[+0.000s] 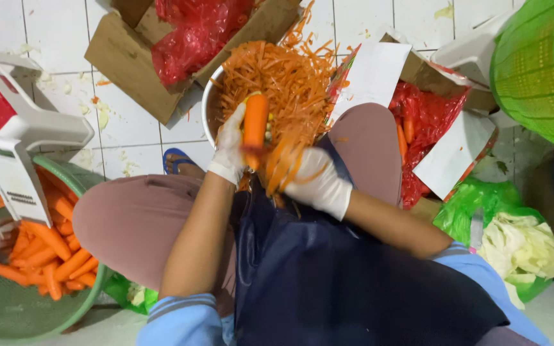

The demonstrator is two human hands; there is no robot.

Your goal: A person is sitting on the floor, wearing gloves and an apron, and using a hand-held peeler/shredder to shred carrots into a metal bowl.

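Observation:
My left hand (229,148), in a white glove, grips a peeled orange carrot (255,122) upright over a metal bowl (208,106) heaped with shredded carrot (286,74). My right hand (318,182), also gloved, is blurred right beside the carrot's lower end, closed on something orange; the tool in it is hidden by blur and carrot strips. Both hands hover above my lap, which is covered by a dark blue apron (328,275).
A green basket (8,307) with several whole carrots (49,250) sits at left, a white slicer (14,154) leaning on it. Cardboard boxes with red plastic (193,32) lie behind the bowl and at right. Cabbage leaves (520,247) in a green bag and a green basket (540,70) are at right.

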